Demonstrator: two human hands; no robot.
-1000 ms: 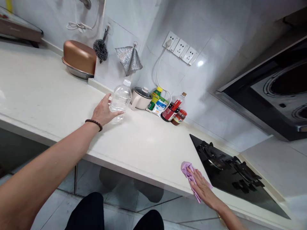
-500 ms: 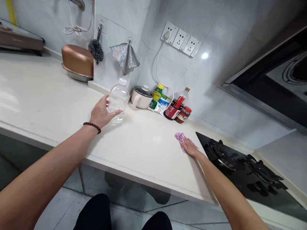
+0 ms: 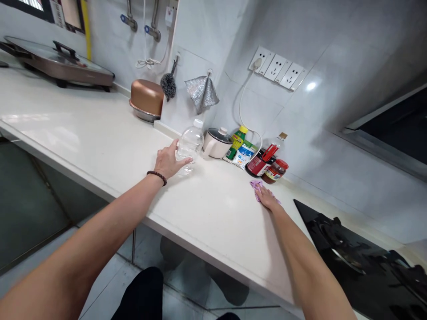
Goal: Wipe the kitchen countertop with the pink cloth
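My left hand (image 3: 169,161), a beaded bracelet at its wrist, is wrapped round a clear plastic bottle (image 3: 192,143) with a white cap. The bottle stands upright on the white counter (image 3: 207,209), just left of a cream electric pot (image 3: 217,144). Over on the right, my right hand (image 3: 266,195) presses a pink-purple cloth (image 3: 256,184) against the counter top. Part of the cloth is hidden under the palm and fingers. Close behind the cloth stands a jar with a red lid (image 3: 276,172).
Along the wall are a yellow-capped green bottle (image 3: 238,141), a white packet (image 3: 244,153) and a dark jar with a red label (image 3: 260,163). A black gas stove (image 3: 347,253) lies right. A copper-coloured pan (image 3: 147,97) and an electric griddle (image 3: 66,66) stand at left.
The view has swung left, showing more of the griddle. My right hand has slid the cloth back and left, nearer the jars. My left hand stays round the bottle.
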